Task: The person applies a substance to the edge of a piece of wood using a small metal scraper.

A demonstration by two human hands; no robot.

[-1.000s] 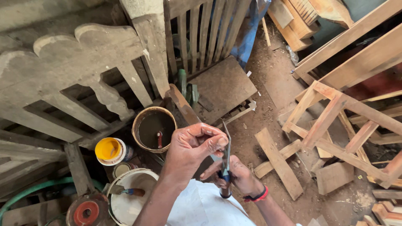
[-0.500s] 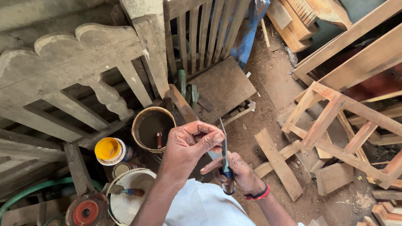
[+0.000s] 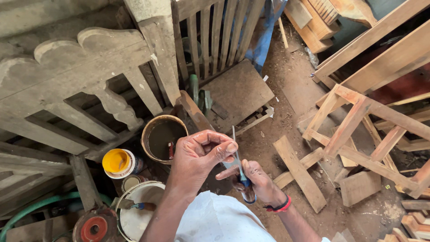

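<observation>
1. White cloth (image 3: 215, 222): spread nearest the viewer, under both forearms.
2. Right hand (image 3: 257, 183): fingers wrapped around the handle of a putty knife (image 3: 238, 163), blade pointing up and away, so its flat face is presented to the other hand.
3. Left hand (image 3: 199, 157): thumb and forefinger pinched narrow against the blade, apparently working its surface.
4. White bucket (image 3: 134, 210), yellow-lidded can (image 3: 117, 162) and brown tub (image 3: 163, 136): grouped on the floor within reach.
5. Weathered wooden frame (image 3: 71, 85) and pale stool frame (image 3: 354, 130): farther out, on the dirt floor.
</observation>
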